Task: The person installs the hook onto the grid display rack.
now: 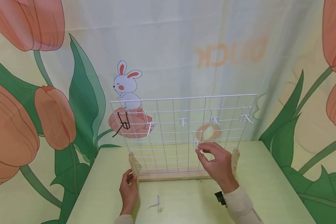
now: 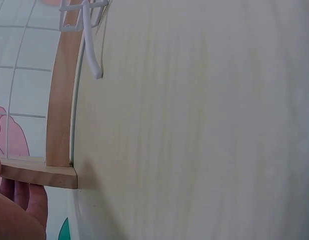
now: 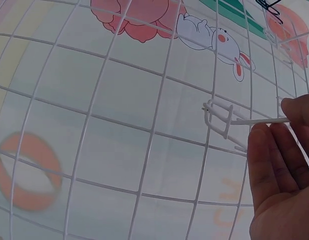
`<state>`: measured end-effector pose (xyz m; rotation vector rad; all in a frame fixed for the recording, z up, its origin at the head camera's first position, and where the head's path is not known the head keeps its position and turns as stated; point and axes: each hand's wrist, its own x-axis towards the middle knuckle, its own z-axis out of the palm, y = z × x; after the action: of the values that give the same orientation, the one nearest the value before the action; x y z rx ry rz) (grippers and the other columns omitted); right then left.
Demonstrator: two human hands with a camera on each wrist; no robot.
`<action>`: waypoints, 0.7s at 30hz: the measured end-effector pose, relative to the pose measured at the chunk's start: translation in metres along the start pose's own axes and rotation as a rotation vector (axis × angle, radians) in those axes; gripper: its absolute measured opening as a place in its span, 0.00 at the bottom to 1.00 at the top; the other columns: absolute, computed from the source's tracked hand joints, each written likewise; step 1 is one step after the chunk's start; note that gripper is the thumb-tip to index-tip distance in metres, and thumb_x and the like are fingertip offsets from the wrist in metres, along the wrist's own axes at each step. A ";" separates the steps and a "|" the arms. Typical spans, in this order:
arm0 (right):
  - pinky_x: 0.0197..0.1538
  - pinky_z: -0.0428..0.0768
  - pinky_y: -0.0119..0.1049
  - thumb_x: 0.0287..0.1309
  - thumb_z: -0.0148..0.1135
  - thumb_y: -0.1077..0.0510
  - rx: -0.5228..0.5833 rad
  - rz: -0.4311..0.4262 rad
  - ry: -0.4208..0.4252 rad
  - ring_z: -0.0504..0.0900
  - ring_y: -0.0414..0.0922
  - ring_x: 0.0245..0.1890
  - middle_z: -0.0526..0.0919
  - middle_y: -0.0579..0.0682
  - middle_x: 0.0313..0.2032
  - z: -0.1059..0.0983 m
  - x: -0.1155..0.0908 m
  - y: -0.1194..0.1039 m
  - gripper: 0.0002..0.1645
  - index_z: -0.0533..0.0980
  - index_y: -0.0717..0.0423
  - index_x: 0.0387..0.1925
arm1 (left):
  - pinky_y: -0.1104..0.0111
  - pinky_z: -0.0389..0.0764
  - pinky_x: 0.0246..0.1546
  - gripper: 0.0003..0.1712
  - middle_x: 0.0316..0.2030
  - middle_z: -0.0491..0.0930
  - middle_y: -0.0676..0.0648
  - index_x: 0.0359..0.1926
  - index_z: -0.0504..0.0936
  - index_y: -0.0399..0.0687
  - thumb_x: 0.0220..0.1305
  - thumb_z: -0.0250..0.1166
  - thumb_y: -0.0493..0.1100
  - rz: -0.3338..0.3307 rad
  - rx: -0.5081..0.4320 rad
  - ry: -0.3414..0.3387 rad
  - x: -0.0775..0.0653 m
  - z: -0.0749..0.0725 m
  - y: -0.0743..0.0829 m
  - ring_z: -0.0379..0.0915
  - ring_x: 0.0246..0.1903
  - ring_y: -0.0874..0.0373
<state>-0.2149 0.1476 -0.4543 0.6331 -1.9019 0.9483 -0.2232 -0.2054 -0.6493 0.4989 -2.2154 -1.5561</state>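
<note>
A white wire grid (image 1: 172,130) stands upright in a wooden stand (image 1: 168,178). My right hand (image 1: 217,161) pinches the prong of a white hook (image 3: 228,120) between thumb and fingers. The hook's back lies against the grid's wires, at middle height and right of centre; whether it is fully seated I cannot tell. At the stand's left end, my left hand (image 1: 128,189) grips the wooden side piece (image 2: 39,175), thumb on one face and fingers on the other.
A black hook (image 1: 124,125) hangs at the grid's upper left. Several white hooks, one at far right (image 1: 245,118), hang along the same upper row. Another white hook (image 1: 158,204) lies loose on the green table (image 1: 100,199). A printed curtain (image 1: 168,56) hangs behind.
</note>
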 end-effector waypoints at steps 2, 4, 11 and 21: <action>0.47 0.82 0.21 0.47 0.81 0.67 -0.003 0.009 -0.002 0.90 0.47 0.32 0.92 0.51 0.38 0.000 -0.003 0.000 0.14 0.90 0.58 0.39 | 0.71 0.76 0.48 0.22 0.56 0.85 0.40 0.68 0.77 0.53 0.77 0.63 0.38 0.000 0.001 -0.002 0.000 0.000 0.000 0.81 0.57 0.47; 0.47 0.82 0.22 0.47 0.82 0.67 0.000 0.024 -0.006 0.91 0.48 0.32 0.92 0.52 0.38 0.000 -0.007 0.000 0.15 0.90 0.58 0.40 | 0.70 0.76 0.48 0.22 0.56 0.85 0.40 0.68 0.77 0.53 0.77 0.62 0.38 -0.002 -0.001 -0.005 0.000 0.000 -0.001 0.81 0.57 0.47; 0.46 0.84 0.23 0.48 0.81 0.68 0.029 0.125 -0.011 0.92 0.50 0.34 0.92 0.52 0.39 -0.002 -0.027 -0.003 0.16 0.89 0.58 0.42 | 0.71 0.76 0.47 0.22 0.56 0.85 0.40 0.69 0.77 0.54 0.77 0.62 0.39 -0.005 -0.007 -0.011 0.001 0.001 -0.003 0.81 0.57 0.47; 0.44 0.86 0.27 0.50 0.80 0.68 0.085 0.196 -0.052 0.91 0.48 0.36 0.92 0.51 0.38 0.007 -0.057 -0.012 0.14 0.89 0.55 0.40 | 0.73 0.75 0.46 0.22 0.56 0.85 0.40 0.68 0.77 0.53 0.77 0.62 0.38 -0.001 -0.014 0.000 0.001 0.002 -0.002 0.81 0.55 0.48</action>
<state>-0.1826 0.1383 -0.5019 0.5324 -2.0049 1.1521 -0.2249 -0.2049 -0.6518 0.4951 -2.2032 -1.5710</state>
